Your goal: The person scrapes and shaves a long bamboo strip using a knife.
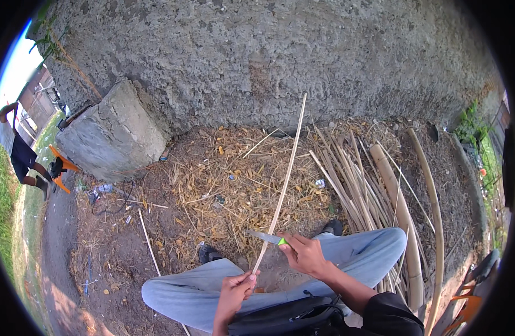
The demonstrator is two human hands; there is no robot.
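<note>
Between the thumb and fingers of my left hand is the lower end of a long, thin bamboo strip. The strip slants up and away, its far end in front of the grey wall. My right hand is closed round the bright green handle of a knife. Its blade points left and lies across the strip, a little above my left hand. Whether the edge bites into the strip I cannot tell. Both hands are over my lap, between my knees in grey trousers.
A pile of split bamboo strips lies on the right, beside a thick bamboo pole and a curved pole. Shavings and dry leaves cover the ground. A concrete block stands left, near the rough wall. A person stands far left.
</note>
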